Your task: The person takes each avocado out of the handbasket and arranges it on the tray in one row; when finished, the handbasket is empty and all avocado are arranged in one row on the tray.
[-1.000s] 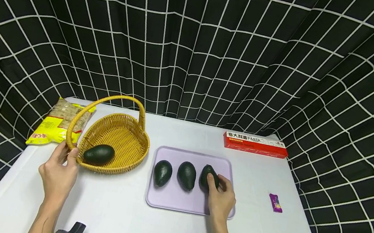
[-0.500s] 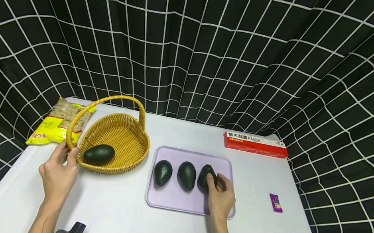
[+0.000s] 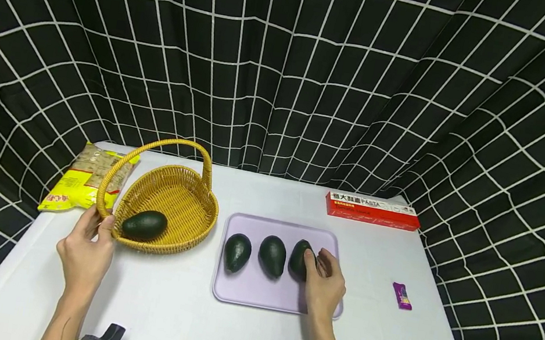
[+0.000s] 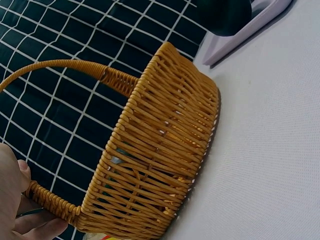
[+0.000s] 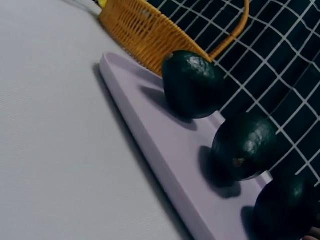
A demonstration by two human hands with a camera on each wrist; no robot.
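Observation:
My left hand grips the base of the handle of a yellow wicker basket, thumb in front. A dark green avocado lies on its side inside the basket, near that hand. Three more avocados stand in a row on a lilac tray: a left one, a middle one and a right one. My right hand holds the right avocado from its right side, thumb over its near face. In the right wrist view only a sliver of fingertip shows beside this avocado.
A yellow food packet lies behind the basket at the left. At the back right is a red pasta box. A small purple packet lies right of the tray. Black gridded cloth hangs around the white table.
The right avocado has shifted slightly left on the tray. My right hand has since edged slightly right, its thumb nearer the avocado's right side. My left hand and the basket have not moved.

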